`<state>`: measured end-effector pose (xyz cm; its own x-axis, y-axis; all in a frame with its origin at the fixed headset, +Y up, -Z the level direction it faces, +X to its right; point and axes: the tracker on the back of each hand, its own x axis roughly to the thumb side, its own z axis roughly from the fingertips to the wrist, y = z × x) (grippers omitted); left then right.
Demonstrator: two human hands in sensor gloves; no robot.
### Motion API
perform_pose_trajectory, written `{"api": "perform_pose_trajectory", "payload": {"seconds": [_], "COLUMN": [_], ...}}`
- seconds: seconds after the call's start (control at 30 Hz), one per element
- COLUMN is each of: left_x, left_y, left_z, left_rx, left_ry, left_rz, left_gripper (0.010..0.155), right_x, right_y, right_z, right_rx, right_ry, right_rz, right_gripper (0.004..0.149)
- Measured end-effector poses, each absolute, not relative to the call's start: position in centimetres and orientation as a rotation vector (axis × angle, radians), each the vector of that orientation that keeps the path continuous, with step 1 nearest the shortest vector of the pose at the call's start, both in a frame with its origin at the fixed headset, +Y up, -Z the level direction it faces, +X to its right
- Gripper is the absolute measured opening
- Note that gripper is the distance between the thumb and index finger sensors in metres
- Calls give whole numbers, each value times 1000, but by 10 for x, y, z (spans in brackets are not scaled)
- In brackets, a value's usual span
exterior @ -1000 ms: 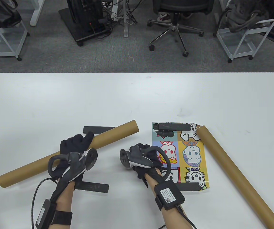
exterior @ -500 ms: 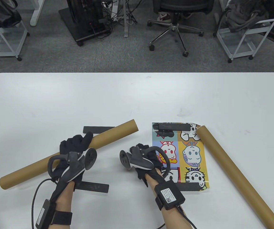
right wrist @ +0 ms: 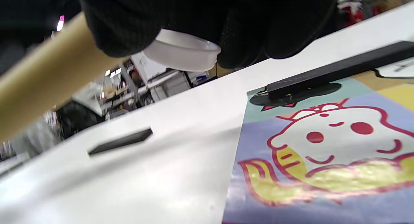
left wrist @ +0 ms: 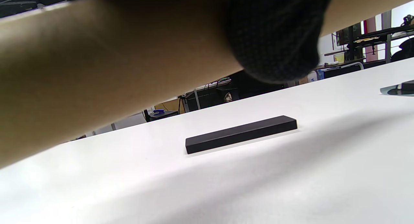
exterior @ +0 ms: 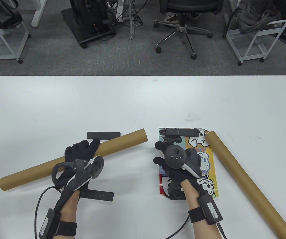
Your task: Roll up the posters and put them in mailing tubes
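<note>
The left hand (exterior: 79, 155) has its grip wrapped around a brown mailing tube (exterior: 118, 143), held slantwise just above the white surface (exterior: 143, 99). The right hand (exterior: 176, 161) hovers over the cartoon poster (exterior: 207, 155), fingers pinched on a small white cap (right wrist: 182, 50). A second tube (exterior: 245, 180) lies along the poster's right edge.

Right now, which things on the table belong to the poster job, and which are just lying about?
Job:
- left tube, held by left hand
- white end cap in right hand
- cartoon poster
- right tube

Lying about:
- far black bar
- near black bar
</note>
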<state>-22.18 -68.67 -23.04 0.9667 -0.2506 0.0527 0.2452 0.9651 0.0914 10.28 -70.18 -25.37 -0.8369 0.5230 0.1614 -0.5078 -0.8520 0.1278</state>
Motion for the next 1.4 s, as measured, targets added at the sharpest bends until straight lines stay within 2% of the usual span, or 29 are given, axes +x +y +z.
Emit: {"api": "perform_pose_trajectory", "payload": {"seconds": [0.13, 0.3, 0.43, 0.87, 1.4], "left_x": [-219, -215, -207, -180, -173], "left_y": [-687, -685, -682, -675, -676], "left_z": [-230, -227, -224, -215, -213], "left_rx": [89, 99, 120, 174, 171], "left_ry": [-74, -87, -127, -223, -257], "left_rz": [-255, -253, -258, -278, -248], "left_gripper": [84, 84, 84, 84, 84], "right_x": [143, 169, 165, 141, 139], "right_y": [-702, -713, -717, -703, -703], "right_z": [-252, -251, -251, -247, -244], "right_rx": [140, 38, 36, 153, 112], "right_ry": [45, 70, 91, 69, 31], "right_rz": [2222, 1791, 1775, 1833, 1847], "right_gripper": [65, 64, 64, 63, 61]}}
